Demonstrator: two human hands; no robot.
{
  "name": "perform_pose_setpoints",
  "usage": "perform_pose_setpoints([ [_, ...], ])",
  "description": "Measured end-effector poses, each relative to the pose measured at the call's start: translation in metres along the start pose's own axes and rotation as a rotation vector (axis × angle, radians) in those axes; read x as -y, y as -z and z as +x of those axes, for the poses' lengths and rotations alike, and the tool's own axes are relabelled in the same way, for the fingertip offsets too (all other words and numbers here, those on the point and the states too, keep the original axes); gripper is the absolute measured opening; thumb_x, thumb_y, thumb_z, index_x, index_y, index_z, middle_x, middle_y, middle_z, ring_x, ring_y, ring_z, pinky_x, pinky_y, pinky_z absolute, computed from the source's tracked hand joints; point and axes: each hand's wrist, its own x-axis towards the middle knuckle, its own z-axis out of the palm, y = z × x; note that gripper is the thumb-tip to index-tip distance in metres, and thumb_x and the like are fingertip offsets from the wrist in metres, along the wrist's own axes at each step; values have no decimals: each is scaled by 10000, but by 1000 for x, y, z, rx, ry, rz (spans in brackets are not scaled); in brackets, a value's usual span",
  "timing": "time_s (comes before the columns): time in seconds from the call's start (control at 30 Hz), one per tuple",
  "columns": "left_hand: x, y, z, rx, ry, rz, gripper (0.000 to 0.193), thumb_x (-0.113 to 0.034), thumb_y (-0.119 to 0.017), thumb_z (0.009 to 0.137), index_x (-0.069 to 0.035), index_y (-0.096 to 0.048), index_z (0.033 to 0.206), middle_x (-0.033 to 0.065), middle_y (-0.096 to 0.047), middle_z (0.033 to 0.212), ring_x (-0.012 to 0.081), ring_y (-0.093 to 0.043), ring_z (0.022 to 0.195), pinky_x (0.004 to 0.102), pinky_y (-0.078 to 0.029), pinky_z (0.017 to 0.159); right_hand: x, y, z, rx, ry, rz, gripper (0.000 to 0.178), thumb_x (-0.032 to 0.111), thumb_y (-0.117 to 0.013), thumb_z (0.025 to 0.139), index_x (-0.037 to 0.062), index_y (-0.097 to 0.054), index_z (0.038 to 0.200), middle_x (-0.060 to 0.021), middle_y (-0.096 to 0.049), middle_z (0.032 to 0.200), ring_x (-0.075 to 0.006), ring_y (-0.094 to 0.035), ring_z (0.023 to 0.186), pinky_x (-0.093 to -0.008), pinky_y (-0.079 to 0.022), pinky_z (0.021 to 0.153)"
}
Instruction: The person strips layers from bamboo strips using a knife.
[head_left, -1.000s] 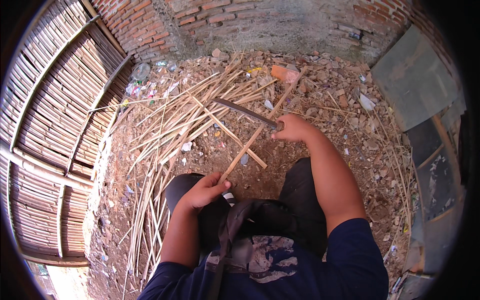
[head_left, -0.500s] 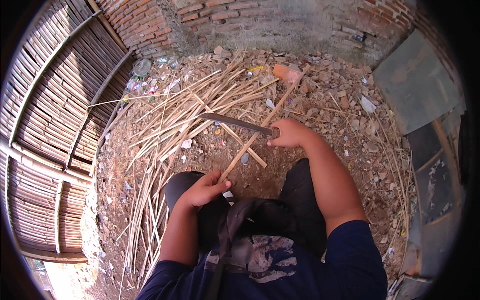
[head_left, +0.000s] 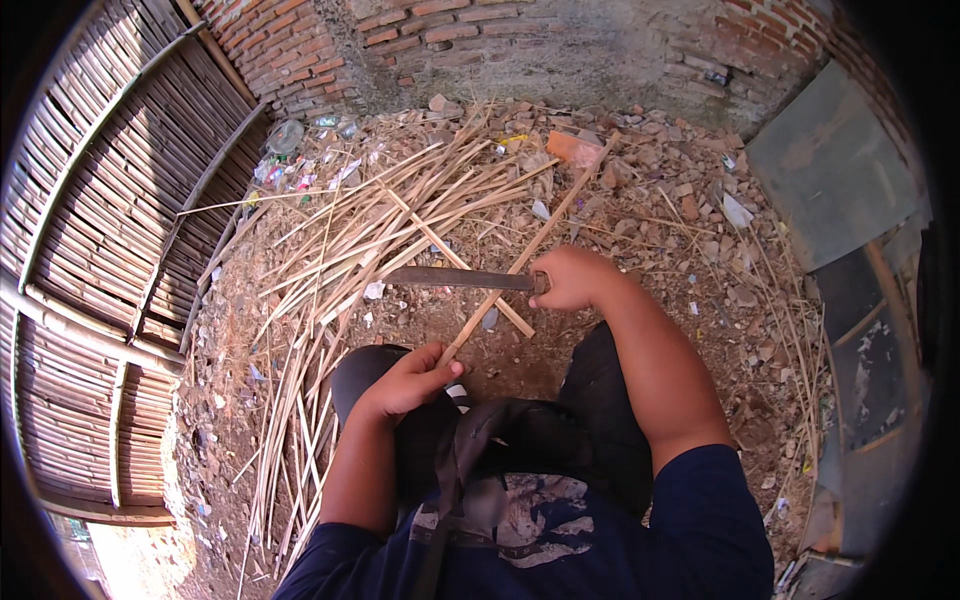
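My left hand [head_left: 415, 378] is closed round the near end of a long bamboo strip [head_left: 565, 208], which slants away from me to the far right. In my right hand [head_left: 570, 279] is the handle of a machete [head_left: 460, 278], its long dark blade pointing left. The blade lies across the strip, a little beyond my left hand; whether it touches the strip I cannot tell. Beneath them another bamboo strip [head_left: 440, 243] crosses the held one near the ground. My fingers hide most of the machete's handle.
A heap of split bamboo strips [head_left: 400, 215] spreads over the ground on the left. Beyond it are rubble, litter and a brick wall [head_left: 480, 40]. A bamboo slat panel [head_left: 110, 200] stands at the left, and a grey sheet [head_left: 835, 160] leans at the right.
My right hand has drawn the machete slightly nearer to me, and its blade tip has swung down to lie almost level. The left hand and bamboo strip have barely moved.
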Motion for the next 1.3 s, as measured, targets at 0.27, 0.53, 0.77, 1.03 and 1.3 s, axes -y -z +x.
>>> perform_pose_setpoints([
  [0.27, 11, 10, 4, 66, -16, -41, 316, -369, -672, 969, -78, -577, 1049, -93, -468, 729, 20, -367, 574, 204, -261, 503, -11, 9, -9, -147, -134, 246, 441, 377, -804, 768, 74, -714, 1076, -176, -707, 892, -339, -692, 865, -433, -530, 775],
  [0.53, 8, 7, 4, 58, -7, -11, 325, -377, -674, 966, -77, -579, 1047, -90, -462, 723, 26, -367, 575, 209, -262, 504, -11, 3, -3, -172, -7, 87, 399, 362, -797, 773, 85, -725, 1049, -174, -706, 875, -345, -694, 862, -435, -530, 771],
  [0.77, 8, 8, 3, 46, -3, 11, 320, -379, -678, 963, -83, -575, 1025, -93, -455, 730, 26, -371, 584, 211, -266, 509, 5, -1, -5, -132, 6, -25, 383, 371, -794, 772, 99, -729, 1033, -148, -703, 846, -335, -692, 839, -443, -530, 749],
  [1.03, 6, 6, 3, 55, -7, -1, 307, -375, -674, 967, -90, -568, 1004, -98, -447, 732, 20, -364, 588, 209, -261, 511, -9, -2, -2, -162, -14, 83, 366, 368, -789, 780, 101, -726, 1021, -145, -699, 833, -335, -689, 834, -449, -527, 739],
  [1.3, 3, 5, 2, 36, 13, 42, 323, -365, -671, 970, -61, -584, 1037, -91, -486, 775, 24, -393, 645, 212, -291, 545, 1, -4, -2, -136, -3, 17, 360, 372, -785, 779, 121, -730, 1030, -140, -699, 852, -332, -691, 856, -454, -533, 744],
])
